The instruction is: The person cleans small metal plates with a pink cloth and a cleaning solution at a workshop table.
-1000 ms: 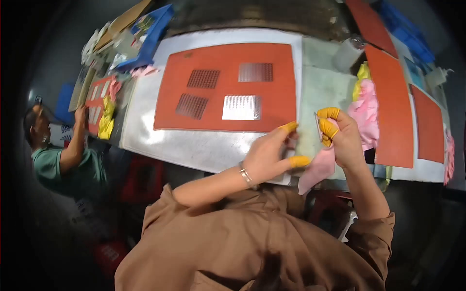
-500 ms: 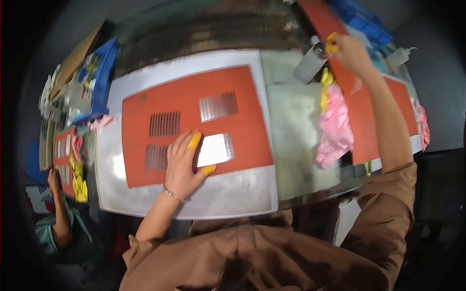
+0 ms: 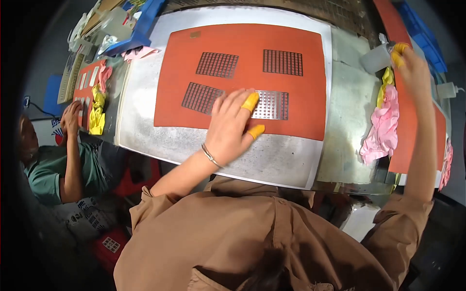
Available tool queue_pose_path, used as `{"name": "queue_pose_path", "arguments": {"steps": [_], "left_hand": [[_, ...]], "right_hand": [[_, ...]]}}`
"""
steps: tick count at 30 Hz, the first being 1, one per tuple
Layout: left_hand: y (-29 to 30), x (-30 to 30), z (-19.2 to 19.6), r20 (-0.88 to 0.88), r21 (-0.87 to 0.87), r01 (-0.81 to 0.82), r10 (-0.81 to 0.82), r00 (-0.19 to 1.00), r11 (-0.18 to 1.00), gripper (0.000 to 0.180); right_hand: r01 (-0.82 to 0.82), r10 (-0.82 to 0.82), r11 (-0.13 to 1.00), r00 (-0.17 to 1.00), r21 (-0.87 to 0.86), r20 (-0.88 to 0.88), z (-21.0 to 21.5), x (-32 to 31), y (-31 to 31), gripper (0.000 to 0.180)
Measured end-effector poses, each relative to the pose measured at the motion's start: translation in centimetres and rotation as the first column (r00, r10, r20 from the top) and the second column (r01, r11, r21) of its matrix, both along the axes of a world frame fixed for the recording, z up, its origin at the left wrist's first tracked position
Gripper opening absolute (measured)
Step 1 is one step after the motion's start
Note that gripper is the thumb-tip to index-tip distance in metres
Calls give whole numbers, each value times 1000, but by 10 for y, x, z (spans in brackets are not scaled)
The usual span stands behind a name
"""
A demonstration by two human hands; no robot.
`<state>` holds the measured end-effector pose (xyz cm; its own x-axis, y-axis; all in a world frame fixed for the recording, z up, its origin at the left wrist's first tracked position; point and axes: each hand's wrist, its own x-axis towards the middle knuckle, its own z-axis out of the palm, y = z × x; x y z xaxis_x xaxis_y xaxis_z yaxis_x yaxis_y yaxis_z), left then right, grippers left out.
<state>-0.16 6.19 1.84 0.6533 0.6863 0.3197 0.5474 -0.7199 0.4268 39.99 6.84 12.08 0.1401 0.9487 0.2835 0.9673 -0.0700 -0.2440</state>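
Several thin dark metal grid plates, such as the far-right grid plate (image 3: 283, 63), lie flat on an orange mat (image 3: 242, 41). My left hand (image 3: 225, 128) rests over the near-right grid plate (image 3: 276, 105), palm down, fingers stretched and thumb apart. Yellow finger cots cover its index finger and thumb. The hand hides that plate's left part and one edge of the near-left grid plate (image 3: 200, 97). Out to the right, my right hand (image 3: 412, 68), also with yellow finger cots, has its fingers curled at the top of a translucent whitish bottle (image 3: 375, 59), which looks tilted.
A crumpled pink cloth (image 3: 381, 131) and a yellow cloth (image 3: 386, 85) lie right of the mat. At far right stand a blue tray (image 3: 422, 34) and another white bottle (image 3: 447, 90). A blue bin (image 3: 141, 34) sits back left. A co-worker's hand (image 3: 72, 114) works at left.
The whole view has shifted, so the table sits higher and further right. Bright glare on the plate by my left hand has lessened. My right hand stays at the bottle.
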Motion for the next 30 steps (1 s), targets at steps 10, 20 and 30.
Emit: {"name": "queue_pose_path", "arguments": {"steps": [10, 20, 30], "left_hand": [[-43, -1, -10, -28, -31, 47, -48, 998, 998, 60], [-58, -2, -20, -36, -92, -50, 47, 998, 995, 63], [-55, 0, -14, -66, -90, -18, 12, 998, 996, 56]], "right_hand": [[-218, 122, 962, 884, -166, -451, -80, -192, -18, 18], [-231, 209, 971, 948, -67, -238, -111, -206, -6, 14], [-329, 314, 944, 922, -28, -226, -119, -199, -6, 13]]}}
